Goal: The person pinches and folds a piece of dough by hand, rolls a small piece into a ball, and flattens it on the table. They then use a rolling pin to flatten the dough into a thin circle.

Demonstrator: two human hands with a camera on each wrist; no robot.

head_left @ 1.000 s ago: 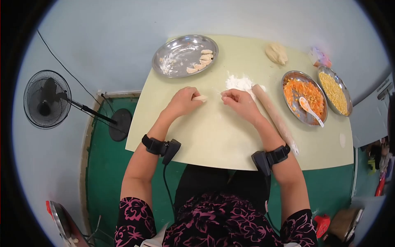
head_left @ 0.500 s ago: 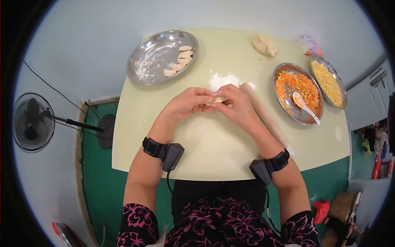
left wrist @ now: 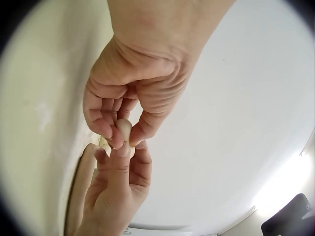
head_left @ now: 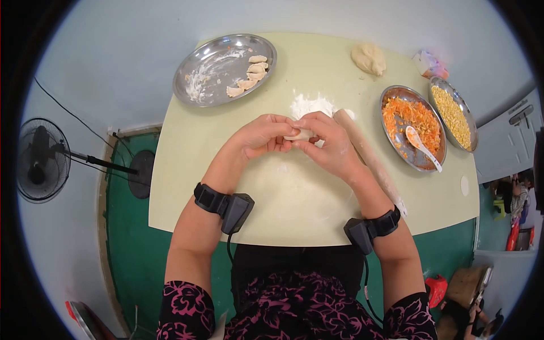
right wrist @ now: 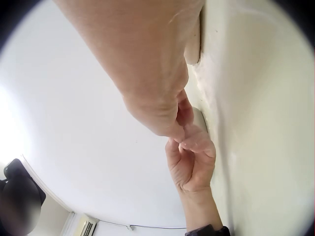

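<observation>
A small pale dumpling (head_left: 302, 135) is held over the middle of the table, between both hands. My left hand (head_left: 265, 136) pinches one end of it with thumb and curled fingers. From the other side, the thumb and forefinger of my right hand (head_left: 331, 144) press on its edge. The left wrist view shows the rounded end of the dumpling (left wrist: 124, 129) poking out between the fingertips, while the rest is covered. In the right wrist view, the right hand (right wrist: 179, 115) largely hides it.
A steel tray (head_left: 224, 76) with several finished dumplings (head_left: 255, 68) stands at the back left. Flour (head_left: 310, 106) and a rolling pin (head_left: 371, 158) lie near my right hand. Dough (head_left: 369, 59), a carrot filling dish (head_left: 391, 139) with a spoon (head_left: 422, 147), and a yellow-filled dish (head_left: 473, 139) are farther right.
My hands were apart, with the dumpling in the left one. They have come together, and my right fingers now pinch it too. The head view has shifted slightly.
</observation>
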